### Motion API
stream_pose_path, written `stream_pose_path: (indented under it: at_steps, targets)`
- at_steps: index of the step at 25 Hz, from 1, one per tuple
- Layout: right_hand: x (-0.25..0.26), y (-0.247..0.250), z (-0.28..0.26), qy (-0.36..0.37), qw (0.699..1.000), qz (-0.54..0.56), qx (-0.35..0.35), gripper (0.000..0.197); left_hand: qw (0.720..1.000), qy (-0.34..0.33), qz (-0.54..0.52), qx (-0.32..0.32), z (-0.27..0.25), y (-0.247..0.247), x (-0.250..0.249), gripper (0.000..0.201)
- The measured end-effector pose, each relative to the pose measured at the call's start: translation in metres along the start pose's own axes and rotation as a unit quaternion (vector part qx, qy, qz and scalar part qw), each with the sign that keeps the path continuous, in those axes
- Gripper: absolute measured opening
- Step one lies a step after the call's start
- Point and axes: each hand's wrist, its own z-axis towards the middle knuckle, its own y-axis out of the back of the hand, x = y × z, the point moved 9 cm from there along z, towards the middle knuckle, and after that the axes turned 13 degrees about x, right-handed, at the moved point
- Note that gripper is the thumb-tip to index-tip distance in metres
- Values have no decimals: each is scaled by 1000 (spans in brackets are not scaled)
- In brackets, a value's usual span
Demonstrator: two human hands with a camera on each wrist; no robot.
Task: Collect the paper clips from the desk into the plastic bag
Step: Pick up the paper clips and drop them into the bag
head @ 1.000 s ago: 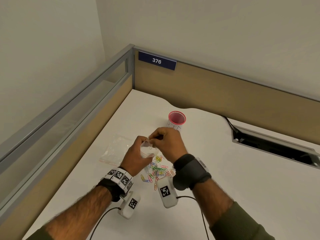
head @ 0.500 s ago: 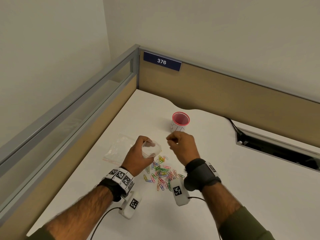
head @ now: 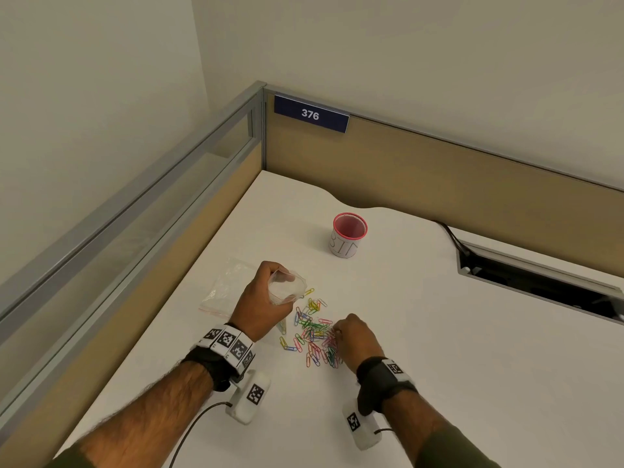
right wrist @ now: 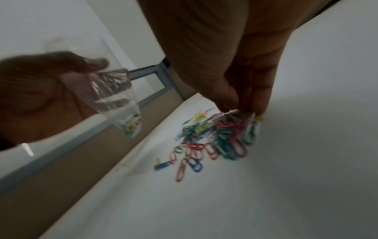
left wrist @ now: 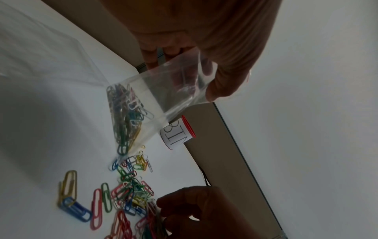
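My left hand (head: pixel 271 287) holds a small clear plastic bag (head: pixel 288 288) above the desk, mouth held wide. In the left wrist view several coloured clips (left wrist: pixel 124 119) lie bunched in the bag's (left wrist: pixel 163 90) bottom corner. A loose pile of coloured paper clips (head: pixel 312 327) is spread on the white desk (head: pixel 439 349) just below the bag. My right hand (head: pixel 337 336) is down at the pile's right edge. Its bunched fingertips (right wrist: pixel 231 103) pinch a few clips (right wrist: pixel 235 115) from the heap (right wrist: pixel 216 137).
A white cup with a pink rim, marked BIN (head: pixel 347 236), stands behind the pile. A flat clear bag (head: pixel 224 287) lies on the desk left of my left hand. Partition walls close the back and left; a cable slot (head: pixel 540 285) opens at right.
My right hand has left the bag's mouth, moved right and dropped down onto the clip pile. The left hand keeps holding the bag in about the same place.
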Motion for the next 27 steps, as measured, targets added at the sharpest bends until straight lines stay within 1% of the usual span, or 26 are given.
stream_pose_path:
  at_steps: [1, 2, 4, 5, 6, 7, 11, 12, 15, 17, 20, 23, 25, 27]
  targets:
    - [2, 1, -2, 8, 1000, 14, -1, 26, 1000, -2, 1, -2, 0, 1, 0, 51]
    - [4, 2, -5, 15, 1000, 20, 2, 33, 1000, -2, 1, -4, 0, 1, 0, 51]
    - [4, -6, -10, 21, 999, -14, 36, 60, 1000, -1, 2, -7, -1, 3, 0, 51]
    - [5, -12, -13, 21, 998, -37, 53, 70, 1000, -1, 1, -8, -1, 4, 1, 51]
    - [6, -17, -14, 21, 997, -50, 59, 72, 1000, -1, 0, -8, -1, 4, 1, 51]
    - [8, -20, -13, 21, 997, -52, 54, 69, 1000, -1, -1, -8, -2, 3, 2, 52]
    - [17, -15, -4, 29, 998, -58, -5, 30, 1000, 2, 2, -7, -4, 2, 1, 51]
    - [19, -13, -2, 31, 998, -60, -13, 26, 1000, 1, 2, -6, -4, 2, 0, 51]
    - [24, -10, 4, 35, 997, -70, -18, 20, 1000, 2, 3, -8, -5, 4, 0, 50]
    - [23, -4, 7, 31, 998, -57, -20, 18, 1000, 4, 2, -10, -5, 4, 0, 50]
    - [12, 12, 9, 12, 1000, -2, -28, 16, 1000, 3, 3, -12, -4, 6, 0, 50]
    - [2, 33, 3, 9, 995, 85, -50, 12, 1000, 4, 2, -11, -3, 5, 1, 49]
    - [2, 53, -8, 22, 985, 153, -73, 7, 1000, 5, 2, -8, -2, 2, 2, 49]
    - [11, 79, -22, 53, 966, 230, -101, 6, 1000, 5, 4, -4, -1, -1, 1, 49]
